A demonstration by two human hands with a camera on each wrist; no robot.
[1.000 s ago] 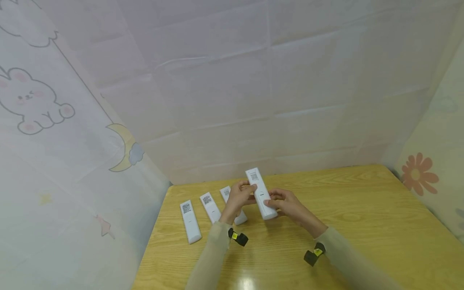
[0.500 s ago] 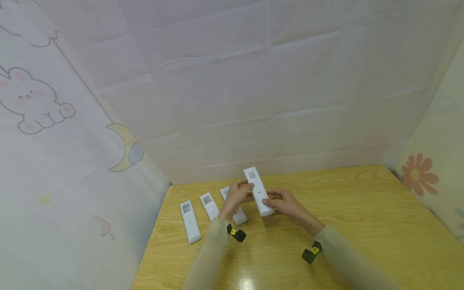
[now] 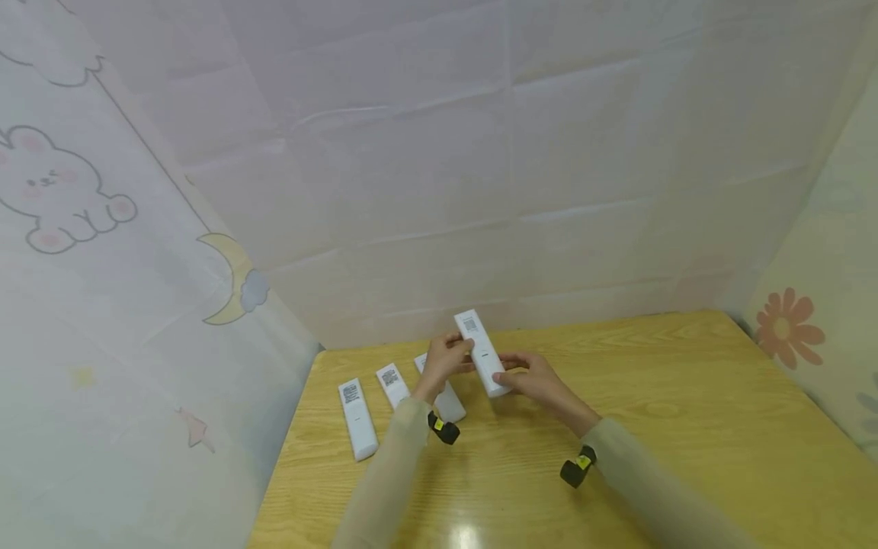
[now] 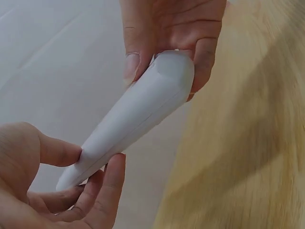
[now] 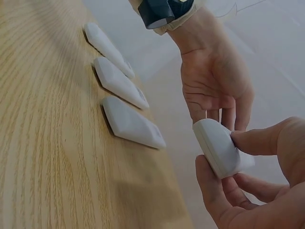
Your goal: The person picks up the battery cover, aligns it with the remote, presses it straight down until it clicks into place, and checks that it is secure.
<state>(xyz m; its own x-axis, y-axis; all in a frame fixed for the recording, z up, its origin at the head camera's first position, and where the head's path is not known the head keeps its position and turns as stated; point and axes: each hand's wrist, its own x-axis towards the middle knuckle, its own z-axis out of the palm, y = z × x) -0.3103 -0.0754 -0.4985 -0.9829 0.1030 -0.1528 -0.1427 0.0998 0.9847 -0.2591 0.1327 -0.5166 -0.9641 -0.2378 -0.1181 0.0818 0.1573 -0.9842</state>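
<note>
A white remote control is held above the table, its back with a printed code label facing up in the head view. My left hand pinches its left side towards the far end, thumb on top and fingers beneath. Nearer the thick rounded end, my right hand grips it from the right, with the thumb over the back. In the left wrist view both hands hold the remote at opposite ends. The right wrist view shows its rounded end between my right thumb and fingers.
Three similar white remotes lie in a row on the wooden table: a left one, a middle one and a right one. My left arm partly covers the latter two. A pale wall covering rises behind the table.
Both hands have shifted slightly left and away from me, carrying the remote with them. The remotes on the table have stayed in place.
</note>
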